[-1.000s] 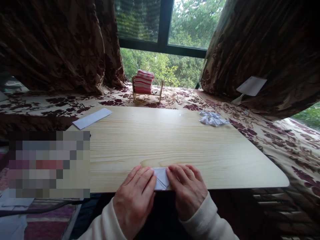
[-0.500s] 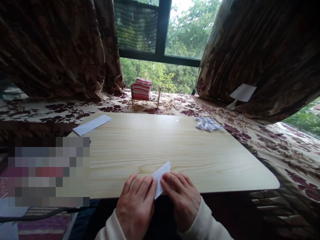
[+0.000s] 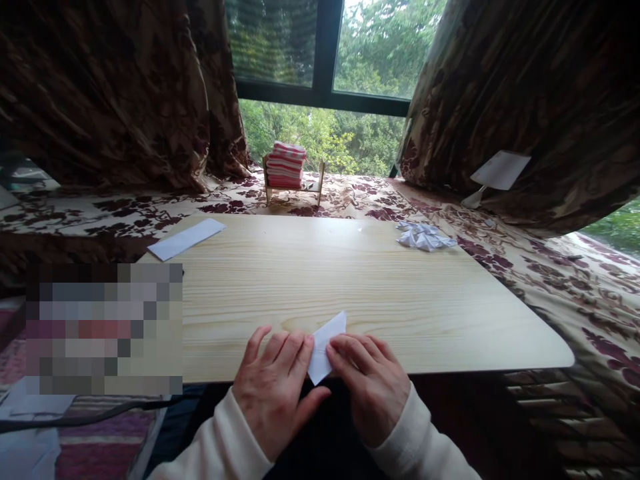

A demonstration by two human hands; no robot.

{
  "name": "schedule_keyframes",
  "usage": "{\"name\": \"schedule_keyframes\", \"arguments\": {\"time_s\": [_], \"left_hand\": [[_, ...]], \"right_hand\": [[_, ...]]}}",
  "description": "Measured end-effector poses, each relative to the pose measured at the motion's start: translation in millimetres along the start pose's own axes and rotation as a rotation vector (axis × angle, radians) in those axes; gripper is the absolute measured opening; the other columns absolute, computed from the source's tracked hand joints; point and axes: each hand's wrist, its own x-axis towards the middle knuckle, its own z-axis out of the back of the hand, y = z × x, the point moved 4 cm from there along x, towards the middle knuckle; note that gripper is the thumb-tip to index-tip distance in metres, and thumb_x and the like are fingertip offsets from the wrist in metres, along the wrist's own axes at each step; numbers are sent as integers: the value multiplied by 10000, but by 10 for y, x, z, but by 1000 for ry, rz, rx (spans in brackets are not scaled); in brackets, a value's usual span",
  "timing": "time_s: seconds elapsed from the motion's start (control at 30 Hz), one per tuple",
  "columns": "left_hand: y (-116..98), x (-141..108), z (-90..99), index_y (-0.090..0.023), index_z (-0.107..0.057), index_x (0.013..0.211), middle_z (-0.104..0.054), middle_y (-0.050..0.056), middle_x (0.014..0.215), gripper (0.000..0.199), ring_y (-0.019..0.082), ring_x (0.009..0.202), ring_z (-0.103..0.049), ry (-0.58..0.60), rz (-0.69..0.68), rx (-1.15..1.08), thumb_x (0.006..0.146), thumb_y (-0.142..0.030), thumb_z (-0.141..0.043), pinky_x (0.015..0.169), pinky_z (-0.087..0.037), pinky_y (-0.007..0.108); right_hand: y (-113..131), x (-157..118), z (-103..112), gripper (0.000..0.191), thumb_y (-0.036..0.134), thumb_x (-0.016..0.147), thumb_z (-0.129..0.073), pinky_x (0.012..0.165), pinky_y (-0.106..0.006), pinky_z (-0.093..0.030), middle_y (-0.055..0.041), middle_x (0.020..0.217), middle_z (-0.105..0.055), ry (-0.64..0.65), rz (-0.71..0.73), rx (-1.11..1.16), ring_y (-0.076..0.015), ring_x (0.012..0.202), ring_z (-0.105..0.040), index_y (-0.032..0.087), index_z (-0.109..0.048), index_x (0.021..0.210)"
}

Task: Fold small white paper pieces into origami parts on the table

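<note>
A small folded piece of white paper (image 3: 325,347) lies at the near edge of the wooden table (image 3: 260,280), one pointed corner aimed away from me and another hanging toward me. My left hand (image 3: 275,380) rests on its left side. The fingers lie flat with the index fingertip touching the paper's edge, and the thumb stands out apart. On the other side, my right hand (image 3: 373,377) has its fingers bent and pressed together on the paper's right edge; its thumb is mostly hidden beneath.
At the far right of the table is a pile of folded white papers (image 3: 425,236). A stack of white paper strips (image 3: 187,239) lies far left. Behind the table, a small wooden rack (image 3: 320,183) carries striped red-and-white cloths (image 3: 286,165). A blurred patch covers the left side.
My left thumb has come off the paper and now sticks out toward the right. My right hand keeps its hold. The whole view has tilted slightly downward.
</note>
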Motion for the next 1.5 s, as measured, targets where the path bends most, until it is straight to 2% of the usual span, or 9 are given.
{"name": "schedule_keyframes", "arguments": {"time_s": [0.23, 0.4, 0.63, 0.7, 0.77, 0.97, 1.1, 1.27, 1.5], "left_hand": [[115, -33, 52, -128, -593, 1016, -635, 90, 926, 383, 239, 916, -528, -38, -57, -17, 790, -424, -503, 904, -307, 456], [116, -82, 98, -132, -587, 1031, -633, 83, 930, 359, 235, 919, -528, -53, -66, -25, 785, -384, -517, 915, -305, 456], [58, -40, 147, -143, -607, 984, -629, 71, 919, 288, 222, 910, -531, -79, -35, -33, 785, -328, -512, 933, -300, 450], [44, -14, 139, -145, -615, 958, -628, 71, 904, 269, 223, 898, -533, -82, -20, -46, 786, -325, -511, 927, -302, 454], [36, 9, 132, -146, -619, 943, -629, 74, 892, 263, 229, 889, -533, -81, -7, -53, 788, -330, -513, 918, -305, 462], [-4, 54, 168, -148, -623, 940, -632, 78, 885, 295, 231, 885, -541, -77, -15, -109, 756, -371, -569, 924, -306, 472], [-64, 80, 127, -177, -634, 918, -647, 52, 906, 199, 205, 897, -545, -90, -66, -184, 752, -281, -598, 946, -309, 449], [-69, 88, 26, -183, -627, 965, -648, 63, 983, 203, 205, 923, -549, -71, -77, -203, 770, -197, -570, 946, -315, 460], [-78, 140, 57, -187, -642, 922, -667, 46, 954, 170, 190, 897, -570, -82, -91, -181, 779, -172, -550, 933, -337, 449]], "right_hand": [[-4, 0, 7, 269, 95, 824, -375, 776, -356, -356, -89, 900, -626, -9, -11, 0, -206, 863, -528, 124, -609, 952], [-42, -39, -7, 300, 107, 760, -425, 802, -364, -350, -87, 969, -604, 34, -23, 23, -214, 910, -508, 156, -595, 1002], [-548, 79, 123, 244, 100, 722, -457, 746, -352, -405, -61, 907, -610, 72, -165, 12, -208, 870, -526, 203, -648, 836], [-654, 194, 167, 281, 106, 751, -442, 730, -336, -444, -86, 922, -605, 58, -156, 100, -192, 845, -547, 163, -624, 958], [-694, 305, 179, 232, 152, 781, -464, 727, -325, -464, -83, 889, -612, 69, -168, 205, -182, 824, -568, 155, -622, 951], [-534, 283, 163, 165, 153, 760, -489, 638, -287, -465, -51, 795, -596, 128, -149, 312, -161, 722, -560, 186, -625, 847], [-453, 111, 177, 220, 158, 771, -476, 667, -312, -456, -74, 879, -582, 131, -104, 195, -178, 767, -534, 178, -592, 957], [-441, 113, 192, 180, 171, 803, -487, 684, -331, -424, -83, 855, -584, 41, 14, -22, -201, 784, -510, 165, -601, 942], [-447, 120, 148, 171, 134, 821, -448, 662, -304, -378, -54, 802, -568, 74, 122, 4, -164, 726, -480, 176, -611, 850]]}}
